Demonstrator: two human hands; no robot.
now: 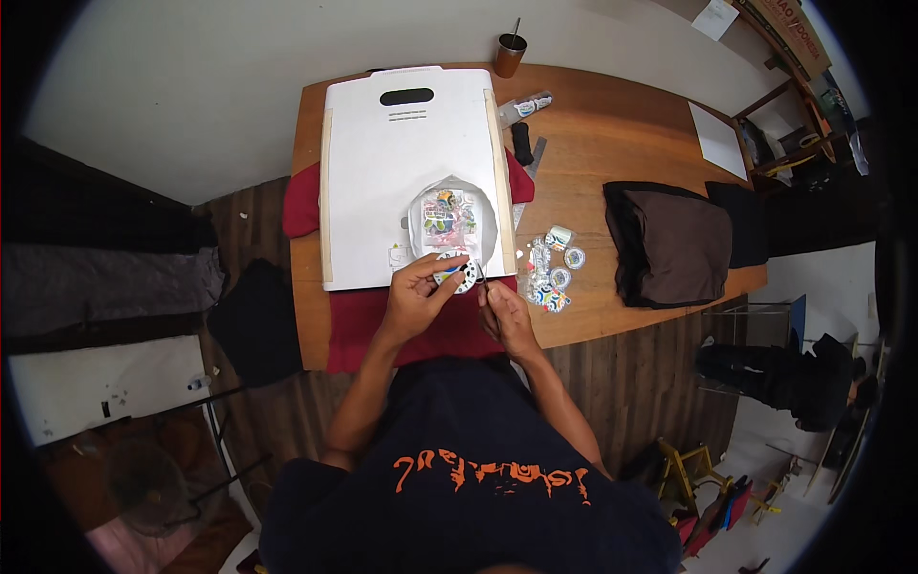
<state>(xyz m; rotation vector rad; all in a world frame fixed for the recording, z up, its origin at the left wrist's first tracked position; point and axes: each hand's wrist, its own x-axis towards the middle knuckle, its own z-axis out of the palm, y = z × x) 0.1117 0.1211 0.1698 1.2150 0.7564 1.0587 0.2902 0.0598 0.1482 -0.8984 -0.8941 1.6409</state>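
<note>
My left hand (pixel 418 292) pinches a round piece printed in white, black and colours (pixel 456 275), holding it over the near edge of a white board (pixel 368 172). Just to the right, my right hand (pixel 507 316) has its fingers closed on a thin dark tool (pixel 482 275), whose tip points at the round piece; its exact kind is too small to tell. Behind both hands a round whitish ring or shallow container (pixel 414 215) lies on the board, with colourful printed sheets (pixel 446 218) inside it. Red cloth (pixel 421 325) shows beneath the board.
On the wooden table (pixel 622 134), several printed cut-outs and small rolls (pixel 549 277) lie right of the board. A metal ruler (pixel 537 158), black bundle (pixel 521 143) and brown cup (pixel 510 55) are farther back. Folded dark clothes (pixel 674 244) sit at right. Another person (pixel 794 378) is at far right.
</note>
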